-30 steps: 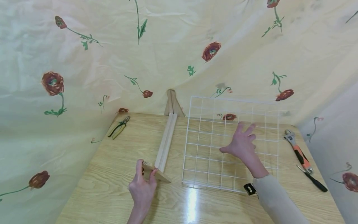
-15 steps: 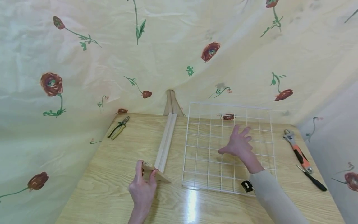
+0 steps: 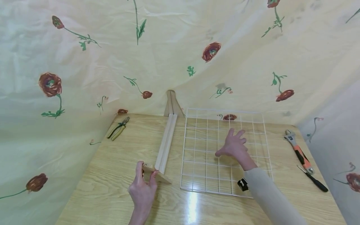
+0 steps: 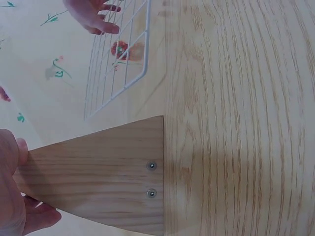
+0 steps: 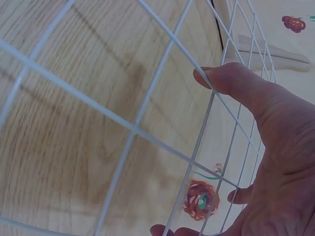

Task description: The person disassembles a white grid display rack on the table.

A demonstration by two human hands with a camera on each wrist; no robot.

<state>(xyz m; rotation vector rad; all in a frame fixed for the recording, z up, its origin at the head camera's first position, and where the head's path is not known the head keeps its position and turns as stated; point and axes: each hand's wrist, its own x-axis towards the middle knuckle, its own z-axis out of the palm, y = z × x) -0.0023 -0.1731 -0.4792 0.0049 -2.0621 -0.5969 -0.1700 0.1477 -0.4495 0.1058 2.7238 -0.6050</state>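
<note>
My left hand (image 3: 142,190) grips the near wooden end piece (image 3: 162,178) with thumb and fingers on opposite sides. In the left wrist view this tapered piece (image 4: 103,172) stands edge-on to the tabletop and shows two screw heads. A pale wooden rail (image 3: 166,143) runs back from it to a matching end piece (image 3: 173,105) by the rear cloth. My right hand (image 3: 234,146), fingers spread, holds a white wire grid panel (image 3: 206,151) tilted over the table. In the right wrist view the thumb (image 5: 234,81) hooks a wire and other fingertips show between wires.
Pliers with yellow handles (image 3: 118,129) lie at the back left. An adjustable wrench (image 3: 299,153) and a black-handled screwdriver (image 3: 314,180) lie along the right side. A flowered cloth (image 3: 157,62) hangs behind the wood-grain tabletop (image 3: 107,187).
My right hand has moved the wire grid panel left and its far edge has come lower, nearer the wooden rail. My left hand has kept its grip on the end piece.
</note>
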